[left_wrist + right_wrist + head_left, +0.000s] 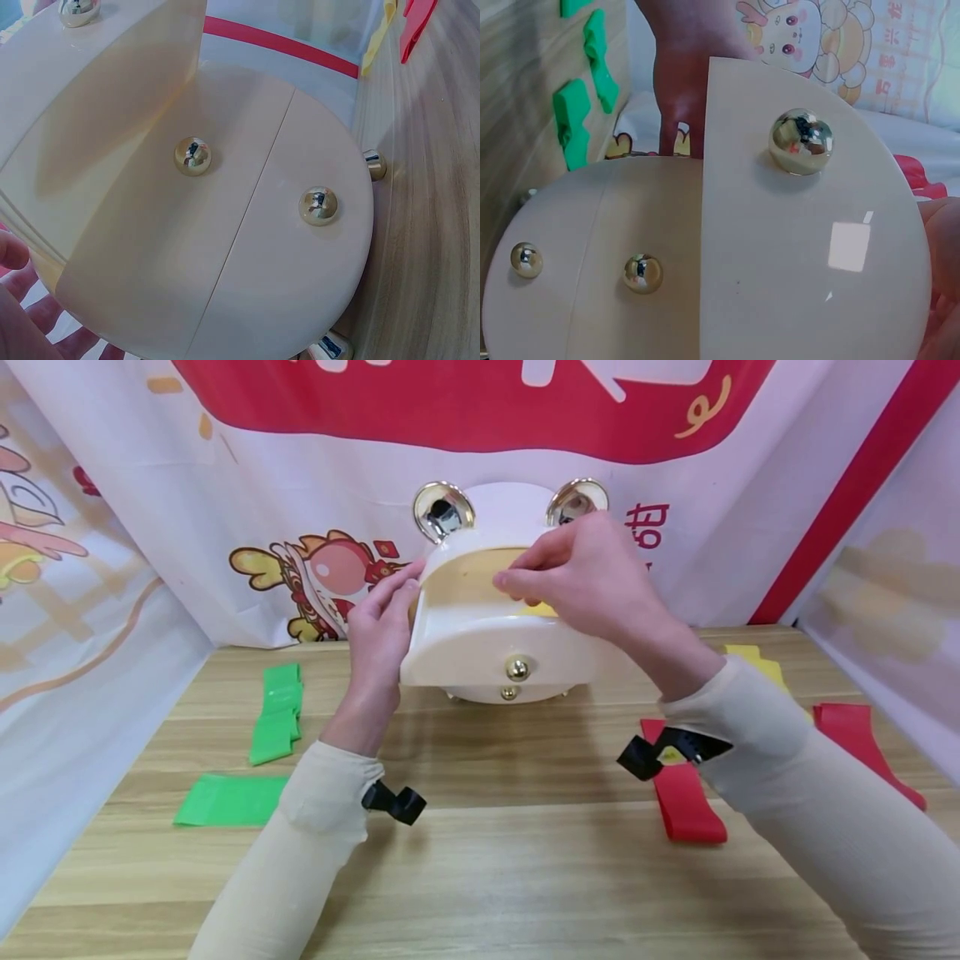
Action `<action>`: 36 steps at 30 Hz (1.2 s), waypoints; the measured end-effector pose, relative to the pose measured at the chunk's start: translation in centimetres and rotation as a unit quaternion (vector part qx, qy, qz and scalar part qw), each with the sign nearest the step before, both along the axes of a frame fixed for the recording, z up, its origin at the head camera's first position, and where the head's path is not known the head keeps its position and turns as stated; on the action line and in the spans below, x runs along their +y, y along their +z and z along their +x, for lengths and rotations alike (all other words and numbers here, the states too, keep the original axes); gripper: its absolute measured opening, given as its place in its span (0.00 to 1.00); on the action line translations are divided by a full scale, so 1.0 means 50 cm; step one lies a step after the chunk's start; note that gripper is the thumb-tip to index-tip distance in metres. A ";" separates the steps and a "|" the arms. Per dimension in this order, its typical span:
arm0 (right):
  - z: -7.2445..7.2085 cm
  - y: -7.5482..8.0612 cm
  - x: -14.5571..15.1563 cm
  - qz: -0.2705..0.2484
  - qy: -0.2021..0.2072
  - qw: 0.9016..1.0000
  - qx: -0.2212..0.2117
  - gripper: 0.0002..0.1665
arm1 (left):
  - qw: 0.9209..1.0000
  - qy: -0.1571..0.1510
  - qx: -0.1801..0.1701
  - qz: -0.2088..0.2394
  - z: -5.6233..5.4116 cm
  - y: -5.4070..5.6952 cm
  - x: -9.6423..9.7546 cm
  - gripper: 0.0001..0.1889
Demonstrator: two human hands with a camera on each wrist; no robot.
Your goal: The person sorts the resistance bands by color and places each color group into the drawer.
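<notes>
A white, rounded drawer cabinet point(510, 506) with gold knobs stands at the back of the table. Its upper drawer point(465, 656) is pulled out, showing the cream inside. My left hand point(378, 639) rests along the drawer's left side, fingers extended toward the cabinet body; in the left wrist view these fingers point(45, 315) are spread beside the case. Over the drawer opening is my right hand point(592, 577), fingers bent and thumb near the index finger. Under it shows a yellow piece point(542, 610); whether the fingers hold it is hidden. The drawer front point(780, 225) blocks most of that hand in the right wrist view.
Two green strips point(276, 714) lie on the left of the wooden table point(480, 877). To the right are a red strip point(690, 806), another red strip point(862, 743) and a yellow strip point(761, 664), partly behind my right forearm. Printed cloth point(337, 485) hangs behind the cabinet.
</notes>
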State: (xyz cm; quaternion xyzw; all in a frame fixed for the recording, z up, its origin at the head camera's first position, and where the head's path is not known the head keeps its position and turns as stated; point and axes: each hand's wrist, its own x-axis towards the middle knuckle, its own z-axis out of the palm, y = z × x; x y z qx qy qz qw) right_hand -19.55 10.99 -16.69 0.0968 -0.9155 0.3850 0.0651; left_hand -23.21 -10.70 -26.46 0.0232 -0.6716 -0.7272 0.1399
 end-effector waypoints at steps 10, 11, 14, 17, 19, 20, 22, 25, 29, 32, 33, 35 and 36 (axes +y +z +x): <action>-0.007 -0.003 0.045 -0.043 0.023 0.998 0.034 0.20 | 1.000 0.002 -0.003 -0.001 0.002 0.001 -0.003 0.15; -0.008 -0.004 0.050 -0.046 0.025 0.998 0.038 0.21 | 1.000 0.003 -0.003 -0.001 0.002 0.001 -0.004 0.15; -0.009 -0.010 0.066 -0.060 0.029 0.996 0.055 0.22 | 1.000 0.004 -0.006 -0.001 0.003 0.001 -0.006 0.15; -0.007 -0.018 0.087 -0.070 0.022 0.995 0.074 0.24 | 1.000 0.004 -0.007 -0.001 0.002 0.001 -0.007 0.15; -0.004 -0.024 0.105 -0.076 0.012 0.993 0.087 0.24 | 1.000 0.003 -0.008 0.000 0.002 0.000 -0.007 0.15; -0.003 -0.027 0.115 -0.084 0.006 0.992 0.092 0.24 | 1.000 0.003 -0.009 0.000 0.001 0.000 -0.007 0.15; 0.002 -0.033 0.137 -0.100 -0.008 0.990 0.101 0.23 | 1.000 0.003 -0.010 0.000 -0.001 -0.001 -0.007 0.15; 0.009 -0.041 0.171 -0.122 -0.035 0.987 0.101 0.23 | 1.000 0.004 -0.012 -0.005 -0.002 -0.004 -0.005 0.14; 0.014 -0.049 0.217 -0.139 -0.057 0.984 0.099 0.22 | 1.000 0.004 -0.013 -0.006 -0.004 -0.003 -0.003 0.14; 0.013 -0.056 0.253 -0.157 -0.057 0.979 0.113 0.21 | 1.000 0.004 -0.014 -0.007 -0.004 -0.002 -0.003 0.14; 0.012 -0.059 0.266 -0.164 -0.055 0.978 0.118 0.21 | 1.000 0.005 -0.014 -0.008 -0.004 -0.002 -0.003 0.14; 0.011 -0.069 0.291 -0.170 -0.059 0.976 0.125 0.21 | 1.000 0.004 -0.016 -0.010 -0.003 -0.001 -0.003 0.14; 0.011 -0.075 0.305 -0.174 -0.060 0.975 0.123 0.21 | 1.000 0.003 -0.016 -0.010 -0.003 -0.001 -0.003 0.14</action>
